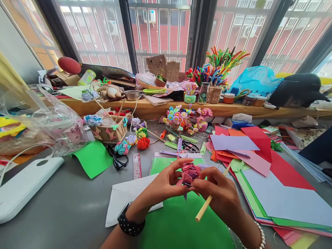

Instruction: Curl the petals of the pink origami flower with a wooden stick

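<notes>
A pink and purple paper flower [190, 174] is held up between my two hands. My left hand [169, 180], with a dark watch on its wrist, curls its fingers and thumb around the flower's left side. From the right, my right hand [220, 188] pinches the flower's edge with thumb and fingertips. Tucked through that same hand is a pale wooden stick [204, 208], slanting down to the left. Below the hands lies a green mat [186, 221], and a folded white paper [124, 199] is beside my left forearm.
Coloured paper sheets [293, 193] are piled on the right. Scissors [190, 147], a pink ruler [137, 166] and glasses [119, 160] lie beyond my hands. Finished paper flowers [143, 143] sit by a cardboard box [110, 133]. A white power bank [28, 188] is at left.
</notes>
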Tool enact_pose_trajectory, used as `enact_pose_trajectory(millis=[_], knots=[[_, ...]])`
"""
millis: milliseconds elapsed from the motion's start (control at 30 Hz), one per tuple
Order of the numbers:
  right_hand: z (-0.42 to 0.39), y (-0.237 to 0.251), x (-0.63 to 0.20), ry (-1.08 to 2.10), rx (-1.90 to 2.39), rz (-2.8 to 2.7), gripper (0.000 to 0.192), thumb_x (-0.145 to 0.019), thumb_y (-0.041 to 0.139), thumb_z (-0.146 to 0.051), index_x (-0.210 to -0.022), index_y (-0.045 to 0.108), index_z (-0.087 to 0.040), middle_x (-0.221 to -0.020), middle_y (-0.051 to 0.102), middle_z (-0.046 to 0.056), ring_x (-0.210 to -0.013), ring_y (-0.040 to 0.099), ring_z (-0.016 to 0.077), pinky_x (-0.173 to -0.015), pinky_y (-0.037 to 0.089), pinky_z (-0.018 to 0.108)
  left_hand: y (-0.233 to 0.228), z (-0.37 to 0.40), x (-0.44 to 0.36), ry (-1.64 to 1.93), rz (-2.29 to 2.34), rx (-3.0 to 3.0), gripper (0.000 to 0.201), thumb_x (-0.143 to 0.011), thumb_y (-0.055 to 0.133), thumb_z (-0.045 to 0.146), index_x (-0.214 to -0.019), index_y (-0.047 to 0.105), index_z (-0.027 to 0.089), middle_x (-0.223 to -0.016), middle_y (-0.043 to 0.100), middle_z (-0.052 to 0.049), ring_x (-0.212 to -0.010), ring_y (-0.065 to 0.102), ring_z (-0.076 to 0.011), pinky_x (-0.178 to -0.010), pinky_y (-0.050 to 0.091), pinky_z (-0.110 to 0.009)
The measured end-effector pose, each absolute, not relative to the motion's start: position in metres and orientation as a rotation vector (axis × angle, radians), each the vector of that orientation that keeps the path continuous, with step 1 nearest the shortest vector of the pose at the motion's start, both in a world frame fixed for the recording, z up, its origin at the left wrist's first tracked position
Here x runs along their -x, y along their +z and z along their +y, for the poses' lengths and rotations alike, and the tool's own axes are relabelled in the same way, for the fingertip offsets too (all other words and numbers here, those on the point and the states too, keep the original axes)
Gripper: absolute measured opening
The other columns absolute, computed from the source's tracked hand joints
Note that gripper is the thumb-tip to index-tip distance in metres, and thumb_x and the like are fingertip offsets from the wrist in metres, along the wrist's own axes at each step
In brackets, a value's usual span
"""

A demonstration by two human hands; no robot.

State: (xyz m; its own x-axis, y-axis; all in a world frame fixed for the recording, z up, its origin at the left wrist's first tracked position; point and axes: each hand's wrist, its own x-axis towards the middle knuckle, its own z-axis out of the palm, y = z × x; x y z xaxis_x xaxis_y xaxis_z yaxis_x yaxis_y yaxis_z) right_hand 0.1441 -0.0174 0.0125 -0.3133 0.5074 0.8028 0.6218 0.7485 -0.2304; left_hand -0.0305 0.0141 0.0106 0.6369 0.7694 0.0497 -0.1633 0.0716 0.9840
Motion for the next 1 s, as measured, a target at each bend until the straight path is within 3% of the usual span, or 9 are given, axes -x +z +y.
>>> enact_pose_trajectory(millis=[400,667,1000], knots=[[-0.017,0.009,-0.142,-0.173,0.904,-2.007,0.015,-0.082,0.051,-0.014,-0.073,0.063,-0.017,-0.068,0.052,0.002,-0.049,0.047,0.0086,-0.044,0.037,0.020,0.011,0.011,0.024,0.788,0.741,-1.455,0.043,-0.069,0.066,0.018,-0.108,0.047,0.020,-0.079,0.054,0.001,-0.070,0.055,-0.0119,-0.059,0.046,-0.021],[-0.017,0.011,-0.141,-0.052,0.982,-1.964,0.012,-0.079,0.052,-0.014,-0.073,0.061,-0.018,-0.072,0.053,0.003,-0.058,0.056,0.0119,-0.049,0.044,0.021,0.010,0.008,0.020,0.880,0.833,-1.603,0.038,-0.069,0.065,0.021,-0.104,0.051,0.020,-0.094,0.057,-0.004,-0.083,0.057,-0.0173,-0.073,0.048,-0.028],[-0.017,0.011,-0.139,-0.043,1.041,-1.926,0.012,-0.079,0.051,-0.015,-0.074,0.061,-0.019,-0.072,0.053,0.003,-0.058,0.054,0.0121,-0.048,0.045,0.021,0.007,0.006,0.018,0.938,0.840,-1.604,0.037,-0.071,0.062,0.020,-0.107,0.051,0.022,-0.100,0.056,-0.005,-0.089,0.058,-0.0197,-0.080,0.048,-0.033]])
